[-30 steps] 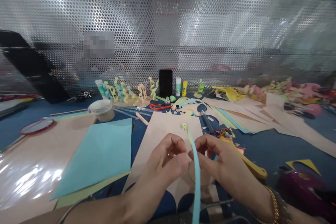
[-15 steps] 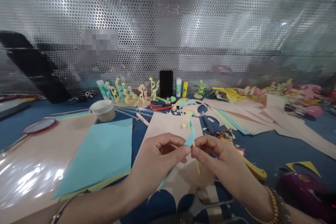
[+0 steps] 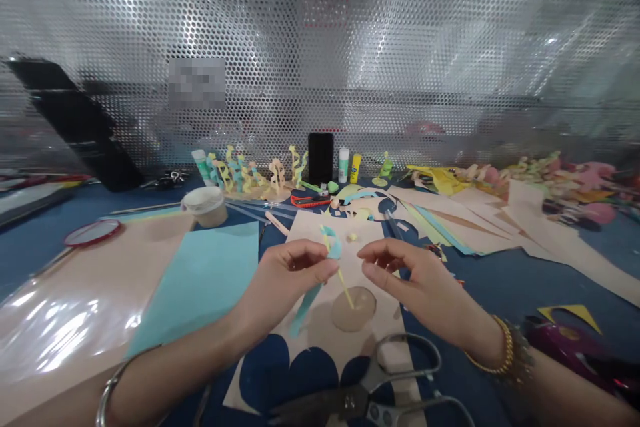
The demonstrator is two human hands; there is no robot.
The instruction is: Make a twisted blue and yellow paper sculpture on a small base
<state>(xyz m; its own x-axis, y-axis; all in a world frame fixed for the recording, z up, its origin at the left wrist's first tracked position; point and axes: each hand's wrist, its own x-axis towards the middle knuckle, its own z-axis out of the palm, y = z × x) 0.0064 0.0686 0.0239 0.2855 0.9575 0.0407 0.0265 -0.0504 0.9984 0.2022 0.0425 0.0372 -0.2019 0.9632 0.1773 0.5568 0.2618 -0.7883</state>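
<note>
My left hand (image 3: pixel 287 280) pinches a light-blue paper strip (image 3: pixel 305 312) together with a thin yellow stick (image 3: pixel 345 287). One end of the strip curls around the stick's top, and its tail hangs below my fingers. The stick slants down to a round tan disc (image 3: pixel 356 313) lying on pale paper; whether it is fixed there I cannot tell. To the right, my right hand (image 3: pixel 417 280) hovers with thumb and fingers apart, holding nothing. Large scissors (image 3: pixel 350 401) lie close in front, below the disc.
Light-blue sheets (image 3: pixel 200 280) and a shiny clear-wrapped pack (image 3: pixel 90 307) lie at left, near a whitish tub (image 3: pixel 207 208). Behind stand curled paper pieces (image 3: pixel 240 173), a black phone (image 3: pixel 321 157) and glue sticks (image 3: pixel 343 165). Paper scraps (image 3: pixel 460 220) spread at right.
My right hand has let go of the strip and stick and moved apart to the right. My left hand has shifted slightly left with them, and the scissors show more fully.
</note>
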